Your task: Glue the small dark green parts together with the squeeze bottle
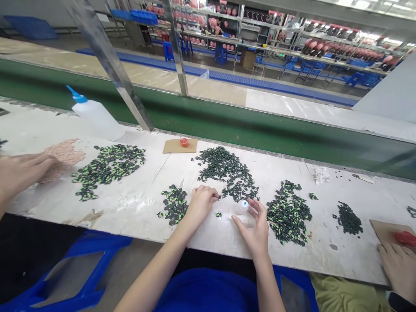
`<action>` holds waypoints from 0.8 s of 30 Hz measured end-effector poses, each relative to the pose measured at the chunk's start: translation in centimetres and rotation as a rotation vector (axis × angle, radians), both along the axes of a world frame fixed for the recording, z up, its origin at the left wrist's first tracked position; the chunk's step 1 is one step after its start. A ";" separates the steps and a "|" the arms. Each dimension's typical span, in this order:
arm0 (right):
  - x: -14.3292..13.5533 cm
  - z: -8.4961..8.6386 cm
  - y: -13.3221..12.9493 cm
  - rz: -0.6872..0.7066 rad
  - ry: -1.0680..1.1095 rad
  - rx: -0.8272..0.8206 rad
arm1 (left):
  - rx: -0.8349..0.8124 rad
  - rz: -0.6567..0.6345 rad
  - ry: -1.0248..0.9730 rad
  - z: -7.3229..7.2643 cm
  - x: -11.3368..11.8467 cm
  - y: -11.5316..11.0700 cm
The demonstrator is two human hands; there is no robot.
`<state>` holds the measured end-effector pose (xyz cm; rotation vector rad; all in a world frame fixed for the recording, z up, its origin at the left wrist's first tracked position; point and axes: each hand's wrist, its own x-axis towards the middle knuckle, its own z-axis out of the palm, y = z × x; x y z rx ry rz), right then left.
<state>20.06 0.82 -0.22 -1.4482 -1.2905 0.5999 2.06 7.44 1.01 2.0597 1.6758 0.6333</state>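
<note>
Head view: the lone green-marked piece [218, 214] lies on the bench [130, 221] between your hands, nearer your left [201, 203], fingertips gathered at the dark pile [221, 162], any pinch unclear; your right [256, 227] curves round a small bottle [242, 206], grip uncertain.

The only view comes from the wearer's head, facing forward and down, close above the left hand [202, 203] and right hand [256, 223] at the bench [262, 173], with shelves [241, 19] far beyond.
</note>
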 end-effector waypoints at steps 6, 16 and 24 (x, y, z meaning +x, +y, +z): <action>-0.5 0.5 -2.6 -0.117 -0.181 0.249 | -0.014 -0.038 -0.014 0.2 -0.3 0.6; -3.7 1.6 -2.9 0.037 0.037 0.019 | 0.012 -0.055 0.021 0.3 -0.2 0.3; -5.8 1.0 -2.3 0.151 0.361 -0.146 | 0.118 -0.101 -0.391 1.3 -1.2 -2.1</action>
